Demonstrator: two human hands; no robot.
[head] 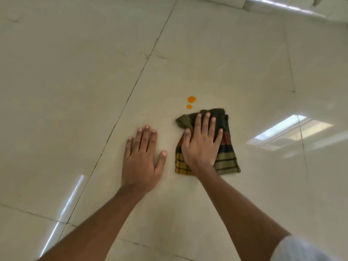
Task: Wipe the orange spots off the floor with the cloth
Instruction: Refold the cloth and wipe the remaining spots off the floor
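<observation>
At about five o'clock, nearest the camera, a pale sleeve (301, 249) covers the upper part of the right arm, and both bare forearms reach from the bottom edge up toward the middle of the view. The left hand (142, 159) lies flat, palm down, on the floor (75, 81), its fingers spread and its thumb out to the right; it grips nothing. Just beside it, toward three o'clock and not touching it, the right hand (202, 144) is also laid out flat with the fingers splayed, pressed down on top of the cloth (226, 159) rather than closed around it. The cloth is a folded checked piece in olive, yellow, red and dark stripes, lying on the pale glossy tiles slightly right of centre; its near end shows a yellow plaid corner, and its far end is dark and bunched under the fingertips. Beyond the far left corner of the cloth, toward eleven o'clock from the right hand, sit the two orange spots (191, 99), a smaller one near the cloth's edge and a larger one just past it, both uncovered and apart from the fabric. A dark tile joint (131, 91) runs diagonally to the left of the hands, and a bright window reflection (290, 132) shines on the floor at three o'clock.
</observation>
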